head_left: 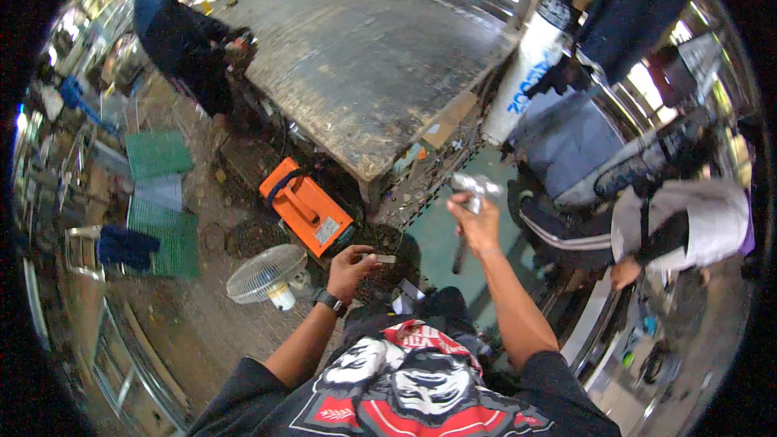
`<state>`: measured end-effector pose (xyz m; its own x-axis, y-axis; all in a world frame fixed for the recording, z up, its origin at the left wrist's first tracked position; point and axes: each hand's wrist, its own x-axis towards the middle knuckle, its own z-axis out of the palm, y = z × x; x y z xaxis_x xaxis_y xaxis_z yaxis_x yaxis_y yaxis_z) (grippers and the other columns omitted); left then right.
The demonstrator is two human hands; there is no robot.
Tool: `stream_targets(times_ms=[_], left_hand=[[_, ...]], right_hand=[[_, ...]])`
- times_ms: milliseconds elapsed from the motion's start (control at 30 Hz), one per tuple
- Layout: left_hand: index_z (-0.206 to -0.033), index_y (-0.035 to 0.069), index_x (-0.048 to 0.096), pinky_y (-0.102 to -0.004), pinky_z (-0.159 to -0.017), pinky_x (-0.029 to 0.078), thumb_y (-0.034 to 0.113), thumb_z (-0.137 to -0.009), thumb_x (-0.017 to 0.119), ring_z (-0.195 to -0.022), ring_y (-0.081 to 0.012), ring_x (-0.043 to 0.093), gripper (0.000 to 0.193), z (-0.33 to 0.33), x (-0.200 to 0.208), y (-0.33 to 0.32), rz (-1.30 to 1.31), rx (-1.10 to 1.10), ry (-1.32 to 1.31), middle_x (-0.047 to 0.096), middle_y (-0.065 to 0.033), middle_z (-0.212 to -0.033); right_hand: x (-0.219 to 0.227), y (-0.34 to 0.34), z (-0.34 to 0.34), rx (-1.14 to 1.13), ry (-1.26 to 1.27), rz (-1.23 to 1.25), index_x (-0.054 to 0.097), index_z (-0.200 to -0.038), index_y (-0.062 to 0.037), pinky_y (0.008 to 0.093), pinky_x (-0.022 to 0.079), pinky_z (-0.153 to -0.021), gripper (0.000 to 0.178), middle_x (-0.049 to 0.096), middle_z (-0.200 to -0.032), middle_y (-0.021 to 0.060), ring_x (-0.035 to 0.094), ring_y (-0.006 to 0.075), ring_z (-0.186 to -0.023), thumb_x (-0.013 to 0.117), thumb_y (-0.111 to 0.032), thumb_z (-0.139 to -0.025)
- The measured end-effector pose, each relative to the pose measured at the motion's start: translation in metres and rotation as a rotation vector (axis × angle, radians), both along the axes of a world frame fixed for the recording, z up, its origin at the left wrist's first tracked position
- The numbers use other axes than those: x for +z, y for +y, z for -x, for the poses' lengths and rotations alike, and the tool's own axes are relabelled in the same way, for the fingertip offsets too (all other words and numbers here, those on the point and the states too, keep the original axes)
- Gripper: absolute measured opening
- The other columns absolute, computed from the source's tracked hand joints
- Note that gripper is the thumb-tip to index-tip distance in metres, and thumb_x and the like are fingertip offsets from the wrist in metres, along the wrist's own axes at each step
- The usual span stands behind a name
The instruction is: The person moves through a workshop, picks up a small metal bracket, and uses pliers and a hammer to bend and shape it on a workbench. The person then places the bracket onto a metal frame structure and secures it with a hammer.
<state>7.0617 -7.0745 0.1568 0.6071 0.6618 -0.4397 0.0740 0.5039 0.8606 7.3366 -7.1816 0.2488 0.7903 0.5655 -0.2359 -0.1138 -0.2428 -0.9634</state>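
My right hand (pixel 477 218) is raised in front of me, closed round what looks like a hammer (pixel 490 185). Its shiny head is smeared by motion above my fingers, and a dark handle end sticks out below them. To the left and lower, my left hand (pixel 350 273) pinches a short, flat, greyish piece (pixel 387 259), which juts out to the right; its exact kind is unclear. The two hands are apart, and the hammer does not touch the flat piece.
Ahead stands a large worn table (pixel 348 48). An orange welding machine (pixel 312 210) and a fan (pixel 267 275) are left of my hands. A white gas cylinder (pixel 526 73) stands right of the table. People are at the far left (pixel 182 40) and right (pixel 680 218).
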Motion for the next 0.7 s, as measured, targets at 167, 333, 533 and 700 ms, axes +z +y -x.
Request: stream_targets(times_ms=[167, 333, 533, 700], left_hand=[[-0.119, -0.001, 0.064, -0.0339, -0.080, 0.062, 0.007, -0.096, 0.072, -0.092, -0.0222, 0.074, 0.026, 0.023, -0.002, 0.011, 0.112, 0.288, -0.001, 0.072, -0.0118, -0.102], [-0.118, -0.001, 0.063, -0.0350, -0.080, 0.062, 0.003, -0.095, 0.070, -0.093, -0.0244, 0.075, 0.025, 0.019, -0.004, 0.017, 0.101, 0.534, 0.056, 0.071, -0.0140, -0.105], [-0.115, -0.001, 0.062, -0.0367, -0.084, 0.063, -0.001, -0.092, 0.070, -0.094, -0.0272, 0.075, 0.024, -0.051, -0.004, 0.029, 0.132, 0.839, 0.124, 0.069, -0.0128, -0.107], [-0.118, -0.004, 0.058, -0.0364, -0.088, 0.063, 0.000, -0.092, 0.071, -0.097, -0.0285, 0.074, 0.030, -0.118, -0.002, 0.042, 0.214, 0.968, 0.041, 0.069, -0.0158, -0.108]], right_hand=[[-0.055, 0.148, -0.039, 0.176, 0.086, -0.181, 0.068, -0.096, -0.0042, 0.0282, 0.045, -0.041, 0.017, 0.069, -0.080, 0.0032, 0.056, 0.0114, -0.047, 0.081, -0.007, -0.086], [-0.129, 0.254, -0.080, 0.447, 0.407, -0.366, 0.069, -0.082, -0.0088, 0.0316, 0.042, -0.048, 0.017, 0.064, -0.070, -0.0022, 0.053, 0.0096, -0.052, 0.084, -0.014, -0.085], [-0.223, 0.287, -0.109, 0.491, 0.648, -0.375, 0.060, -0.081, -0.0064, 0.0315, 0.047, -0.054, 0.029, 0.063, -0.078, -0.0004, 0.057, 0.0096, -0.061, 0.086, -0.019, -0.083], [-0.162, 0.290, -0.126, 0.676, 0.115, 0.089, 0.069, -0.103, -0.0004, 0.0269, 0.051, -0.055, 0.020, 0.069, -0.082, 0.0032, 0.062, 0.0125, -0.062, 0.078, -0.010, -0.087]])
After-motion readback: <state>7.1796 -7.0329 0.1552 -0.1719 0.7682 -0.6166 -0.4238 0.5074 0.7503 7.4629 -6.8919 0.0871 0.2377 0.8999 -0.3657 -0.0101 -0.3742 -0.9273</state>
